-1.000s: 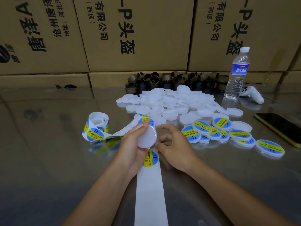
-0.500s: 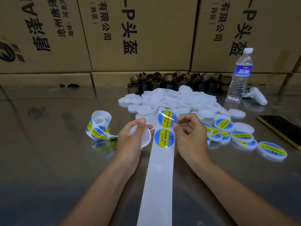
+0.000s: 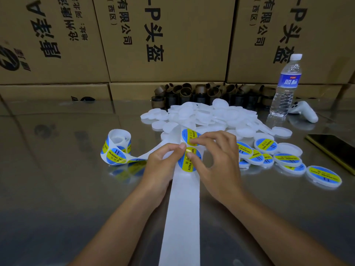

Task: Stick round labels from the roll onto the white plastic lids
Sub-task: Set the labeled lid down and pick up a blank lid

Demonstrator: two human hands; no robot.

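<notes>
Left hand (image 3: 163,162): curled round a lid (image 3: 167,154), thumb at a label's edge. Right hand (image 3: 217,160): pinching that label (image 3: 187,134), over the strip (image 3: 182,208).

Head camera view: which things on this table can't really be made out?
All in the head view.
- White lid in the left hand: nearly all hidden by both hands' fingers; whether the label pinched by the right hand touches it is unclear.
- Backing strip: cut off by the bottom edge.
- Phone: cut off by the right edge.
- Print on the labelled lids: too small to read.
</notes>
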